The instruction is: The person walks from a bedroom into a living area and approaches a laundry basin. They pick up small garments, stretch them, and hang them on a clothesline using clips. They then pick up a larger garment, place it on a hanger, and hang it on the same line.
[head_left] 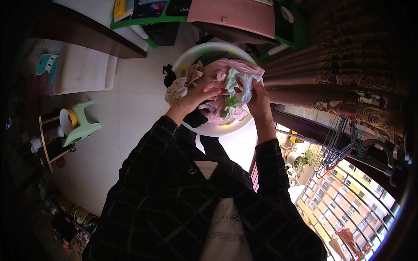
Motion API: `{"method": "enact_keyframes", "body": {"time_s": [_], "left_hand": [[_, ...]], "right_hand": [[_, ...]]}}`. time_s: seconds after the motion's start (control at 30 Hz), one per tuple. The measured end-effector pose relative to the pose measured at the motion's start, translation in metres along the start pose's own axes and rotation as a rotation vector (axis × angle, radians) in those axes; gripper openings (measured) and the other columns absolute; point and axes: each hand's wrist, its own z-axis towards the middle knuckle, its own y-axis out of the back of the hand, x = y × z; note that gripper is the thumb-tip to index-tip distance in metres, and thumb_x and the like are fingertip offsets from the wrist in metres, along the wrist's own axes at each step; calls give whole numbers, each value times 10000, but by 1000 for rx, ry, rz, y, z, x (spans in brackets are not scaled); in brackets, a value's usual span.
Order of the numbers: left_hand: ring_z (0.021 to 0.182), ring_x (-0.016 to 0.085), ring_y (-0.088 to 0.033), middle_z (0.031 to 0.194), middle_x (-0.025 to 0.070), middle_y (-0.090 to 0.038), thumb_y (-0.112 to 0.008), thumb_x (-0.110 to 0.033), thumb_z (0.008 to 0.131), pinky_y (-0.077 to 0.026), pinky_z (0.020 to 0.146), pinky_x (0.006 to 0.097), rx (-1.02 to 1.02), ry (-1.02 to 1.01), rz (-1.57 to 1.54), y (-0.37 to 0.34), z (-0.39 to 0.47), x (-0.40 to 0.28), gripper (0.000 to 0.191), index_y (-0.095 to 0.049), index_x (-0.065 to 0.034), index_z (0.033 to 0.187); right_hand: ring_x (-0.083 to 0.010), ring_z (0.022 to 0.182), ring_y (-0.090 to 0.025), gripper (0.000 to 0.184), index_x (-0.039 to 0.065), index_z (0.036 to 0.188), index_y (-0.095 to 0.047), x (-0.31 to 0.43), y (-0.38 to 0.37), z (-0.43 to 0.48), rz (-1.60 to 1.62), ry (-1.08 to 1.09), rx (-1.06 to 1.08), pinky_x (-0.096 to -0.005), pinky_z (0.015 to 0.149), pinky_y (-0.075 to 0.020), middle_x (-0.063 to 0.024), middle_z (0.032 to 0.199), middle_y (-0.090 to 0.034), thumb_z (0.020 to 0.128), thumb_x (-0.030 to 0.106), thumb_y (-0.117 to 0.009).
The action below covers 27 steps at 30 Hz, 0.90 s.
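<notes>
A round white basin [222, 132] stands on the floor before me, heaped with clothes. My right hand [260, 101] pinches a whitish piece of cloth [247, 85] above the basin's right side. Just left of that cloth hangs a pale green cloth [230, 81]; its upper hold is unclear. My left hand [206, 93] hovers over the heap, its fingers slightly parted near the green cloth, with nothing visible in them. Pink cloth [217, 69], a beige patterned cloth [177, 88] and a black cloth [195, 118] lie in the basin. Another black piece [168, 75] hangs at its left rim.
Beyond the basin stands a green-edged desk [147, 21] with a pink panel [232, 16]. Brown patterned curtains [294, 73] hang close on the right, above clothes hangers [339, 146] by a barred window [343, 202]. A light green stool [81, 122] is at left.
</notes>
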Motion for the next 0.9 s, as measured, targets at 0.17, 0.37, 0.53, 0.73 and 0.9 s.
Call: {"method": "enact_keyframes", "body": {"time_s": [0.17,0.37,0.53,0.73,0.9], "left_hand": [[1242,171,-488,1269,70,-565,-708,-254,887,-361,1073,315,44,23,-25,-34,12,16,531,-488,-1,1299],[1094,118,-574,1146,39,-623,-647,-285,929,-422,983,293,-74,-43,-76,-52,4,31,398,-574,-8,1205],[1011,118,-599,1028,27,-650,-591,-193,909,-441,940,280,-286,120,-95,-39,3,48,268,-614,-6,1100],[910,139,-638,966,54,-652,-572,-137,901,-499,886,293,-250,135,-283,-43,-9,71,238,-604,-14,1102],[918,153,-666,1008,82,-674,-575,-145,931,-529,801,268,-84,200,18,-42,-22,85,253,-591,-13,1146]], "right_hand": [[-148,969,-625,249,39,1206,-575,-10,-3,3,-203,71,-27,-268,833,-499,-57,1089,-651,970,118,-556],[-73,807,-571,233,-33,1080,-633,-10,-11,-10,-1017,211,-16,-242,712,-477,-56,884,-672,920,136,-642],[-61,700,-561,157,-20,994,-655,-18,-12,-20,-1026,328,7,-242,610,-477,-40,750,-645,907,111,-648],[-52,547,-505,164,-9,974,-664,-28,-7,-40,-964,214,-259,-228,452,-411,-8,659,-587,922,144,-639],[-56,544,-512,205,12,1068,-648,-31,2,-61,-1061,188,-310,-247,487,-437,-22,642,-587,930,163,-630]]}}
